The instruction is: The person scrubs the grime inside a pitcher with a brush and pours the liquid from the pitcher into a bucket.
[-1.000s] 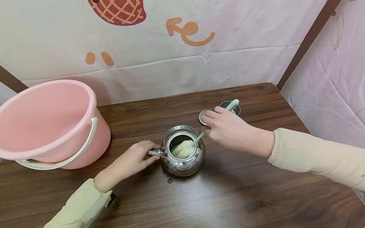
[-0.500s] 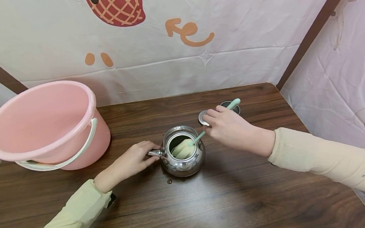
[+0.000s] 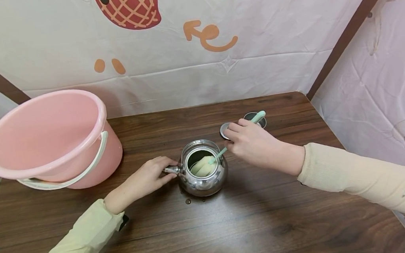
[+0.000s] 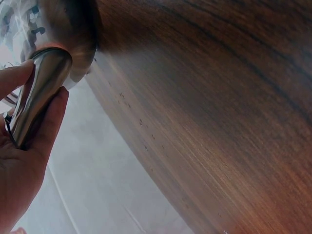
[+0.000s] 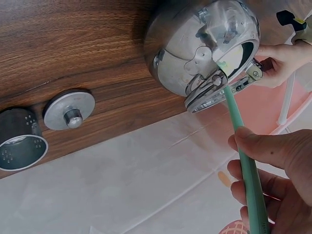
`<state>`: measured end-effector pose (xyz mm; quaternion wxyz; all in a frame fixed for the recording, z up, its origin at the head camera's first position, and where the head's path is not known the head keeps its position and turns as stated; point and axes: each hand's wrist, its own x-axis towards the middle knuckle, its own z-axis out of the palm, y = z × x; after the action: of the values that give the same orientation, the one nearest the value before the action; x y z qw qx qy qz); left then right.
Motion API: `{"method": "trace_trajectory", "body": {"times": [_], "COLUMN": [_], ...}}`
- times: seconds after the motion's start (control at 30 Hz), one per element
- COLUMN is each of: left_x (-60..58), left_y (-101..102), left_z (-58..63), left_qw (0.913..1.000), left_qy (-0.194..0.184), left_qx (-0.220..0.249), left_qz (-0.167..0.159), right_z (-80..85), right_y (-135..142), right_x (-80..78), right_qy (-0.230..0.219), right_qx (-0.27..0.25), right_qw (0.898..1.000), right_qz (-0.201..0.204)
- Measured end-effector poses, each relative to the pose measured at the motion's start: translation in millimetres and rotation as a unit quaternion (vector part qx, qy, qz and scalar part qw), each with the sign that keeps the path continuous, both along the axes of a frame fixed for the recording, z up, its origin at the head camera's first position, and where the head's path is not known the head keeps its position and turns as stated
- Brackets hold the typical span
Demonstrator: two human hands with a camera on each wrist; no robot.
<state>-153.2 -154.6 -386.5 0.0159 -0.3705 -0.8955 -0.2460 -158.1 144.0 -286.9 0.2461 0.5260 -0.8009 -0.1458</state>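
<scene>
A shiny stainless steel kettle (image 3: 203,187) stands lidless on the wooden table. My left hand (image 3: 148,178) holds its short spout (image 4: 41,95), thumb on one side and fingers on the other. In my right hand (image 3: 252,144) is a sponge brush, its pale green handle (image 5: 248,180) gripped between thumb and curled fingers. The handle slants down through the kettle's mouth. Inside the kettle sits the brush's pale yellow sponge head (image 3: 203,167), partly hidden by the rim. The kettle's raised bail handle (image 3: 200,141) stands behind the mouth.
Behind my right hand lie the round metal lid (image 5: 70,111) with its knob and a perforated strainer cup (image 5: 22,127). A pink bucket (image 3: 114,155) with a white handle stands at the left. Water drops (image 3: 188,201) dot the table before the kettle. A printed cloth (image 3: 149,83) hangs behind.
The brush slid slightly up and right out of the kettle half a second ago, and has now gone back down and in. The left hand and the kettle have stayed in place.
</scene>
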Motion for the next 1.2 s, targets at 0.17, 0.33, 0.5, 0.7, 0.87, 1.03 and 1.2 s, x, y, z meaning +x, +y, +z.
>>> {"method": "trace_trajectory", "body": {"times": [0.17, 0.33, 0.5, 0.7, 0.87, 1.03, 1.2], "left_x": [-0.6, -0.8, -1.6, -1.6, -1.3, -0.3, 0.1], "left_y": [0, 0, 0, 0, 0, 0, 0], "left_z": [0.2, 1.0, 0.3, 0.4, 0.2, 0.9, 0.4], "left_qw": [1.0, 1.0, 1.0, 1.0, 1.0, 1.0, 1.0], "left_qy": [-0.001, 0.001, 0.004, 0.004, 0.001, -0.005, -0.006], "left_qx": [-0.001, 0.0, 0.001, 0.0, -0.003, -0.006, -0.007], "left_qz": [0.0, -0.001, -0.002, -0.004, -0.002, 0.0, 0.001], "right_z": [0.4, -0.4, -1.1, -1.9, -1.5, -2.2, -2.6], "right_y": [-2, -5, -8, -12, -16, -20, -23], "right_x": [0.9, 1.0, 1.5, 1.7, 1.8, 0.6, -0.6], "right_qy": [0.0, 0.011, 0.008, 0.008, 0.011, 0.01, 0.007], "right_qx": [-0.006, -0.015, -0.02, -0.015, -0.013, -0.014, -0.014], "right_qw": [1.0, 1.0, 1.0, 1.0, 1.0, 1.0, 1.0], "right_qz": [0.006, 0.015, 0.022, 0.022, 0.024, 0.02, 0.019]}}
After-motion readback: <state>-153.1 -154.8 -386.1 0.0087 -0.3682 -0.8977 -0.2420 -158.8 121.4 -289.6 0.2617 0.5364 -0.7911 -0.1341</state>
